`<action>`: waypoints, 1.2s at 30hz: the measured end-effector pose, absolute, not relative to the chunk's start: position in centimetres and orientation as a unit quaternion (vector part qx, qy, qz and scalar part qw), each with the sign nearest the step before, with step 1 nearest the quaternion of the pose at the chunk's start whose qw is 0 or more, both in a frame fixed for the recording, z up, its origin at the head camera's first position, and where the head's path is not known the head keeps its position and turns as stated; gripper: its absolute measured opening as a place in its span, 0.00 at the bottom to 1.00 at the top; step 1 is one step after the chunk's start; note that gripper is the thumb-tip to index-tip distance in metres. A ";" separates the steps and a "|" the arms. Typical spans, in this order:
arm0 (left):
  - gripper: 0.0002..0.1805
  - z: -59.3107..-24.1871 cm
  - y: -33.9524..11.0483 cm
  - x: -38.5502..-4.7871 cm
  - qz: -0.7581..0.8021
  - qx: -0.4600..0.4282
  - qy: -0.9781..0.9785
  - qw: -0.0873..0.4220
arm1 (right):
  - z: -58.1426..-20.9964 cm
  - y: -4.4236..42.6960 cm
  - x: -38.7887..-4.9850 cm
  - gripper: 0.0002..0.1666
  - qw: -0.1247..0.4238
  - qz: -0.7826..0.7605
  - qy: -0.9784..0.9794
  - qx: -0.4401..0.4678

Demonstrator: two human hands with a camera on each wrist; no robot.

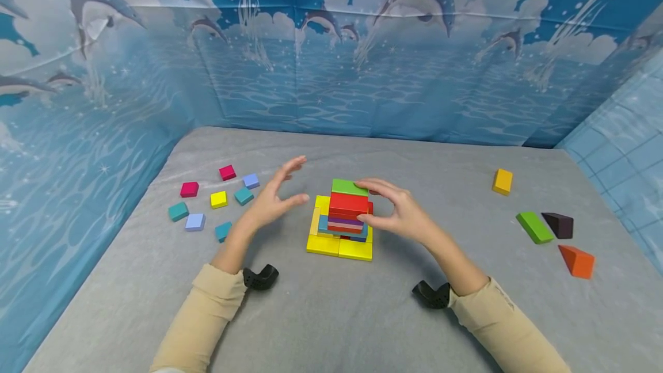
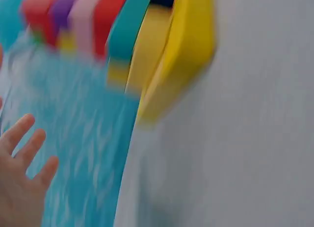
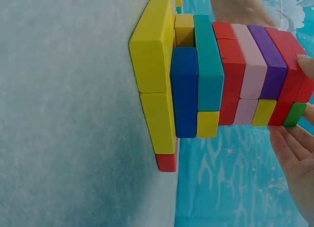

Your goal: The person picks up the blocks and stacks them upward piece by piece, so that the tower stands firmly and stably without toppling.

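A: Where is the tower (image 1: pixel 348 205)?
B: In the middle of the gray cloth (image 1: pixel 331 321), between the two hands. It stands upright on flat yellow slabs (image 1: pixel 323 244).

A: What is the right hand (image 1: pixel 397 214) doing?
B: Grasping the tower at the top of its right end. Its thumb is on the near face of a red block (image 1: pixel 348 203), and its fingers bend round toward the green block (image 1: pixel 346 186) on top.

A: And the left hand (image 1: pixel 270 201)?
B: Released. It hangs just left of the tower, fingers spread and thumb pointing toward the stack, apart from it.

A: Which layers show lower down?
B: From the right wrist, a blue block (image 3: pixel 184 92) and a teal block (image 3: pixel 208 63) sit above the slabs. Higher up come red, then a pink block (image 3: pixel 251 60) and a purple block (image 3: pixel 268 61). The left wrist view is blurred.

A: What lies to the left?
B: Eight small blocks, scattered: two crimson blocks (image 1: pixel 189 189), three teal cubes (image 1: pixel 178 212), two light blue cubes (image 1: pixel 194 222) and one yellow cube (image 1: pixel 218 200).

A: And on the right?
B: A long green bar (image 1: pixel 535 227) beside a dark wedge (image 1: pixel 559 225), with an orange wedge (image 1: pixel 577 261) nearer. A yellow-orange block (image 1: pixel 502 181) lies farther off.

A: Behind it all?
B: A blue dolphin curtain (image 1: pixel 331 91) hangs along the far side.
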State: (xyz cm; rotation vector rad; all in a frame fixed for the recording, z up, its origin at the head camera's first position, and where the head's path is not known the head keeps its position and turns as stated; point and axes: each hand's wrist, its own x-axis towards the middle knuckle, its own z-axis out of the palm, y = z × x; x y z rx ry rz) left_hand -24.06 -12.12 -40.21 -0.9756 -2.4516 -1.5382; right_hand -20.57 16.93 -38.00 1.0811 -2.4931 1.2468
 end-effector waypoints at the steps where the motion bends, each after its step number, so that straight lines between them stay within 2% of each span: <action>1: 0.40 -40.2 -13.1 -24.5 -0.483 -0.296 -0.821 0.062 | -38.0 16.9 -20.6 0.34 0.075 0.415 -0.832 0.359; 6: 0.34 -40.9 -17.9 -26.2 -0.346 -0.196 -0.913 0.090 | -38.0 16.9 -20.5 0.33 0.068 0.416 -0.835 0.353; 13: 0.29 -42.6 -20.7 -27.1 -0.255 -0.141 -0.952 0.088 | -38.0 16.9 -20.4 0.34 0.065 0.411 -0.840 0.348; 27: 0.22 -43.6 -20.3 -27.3 -0.264 -0.086 -0.955 0.106 | -37.7 16.9 -20.2 0.34 0.049 0.443 -0.824 0.350; 36: 0.19 -41.6 -17.2 -26.7 -0.341 -0.163 -0.913 0.153 | -35.0 15.8 -18.3 0.31 0.043 0.455 -0.823 0.337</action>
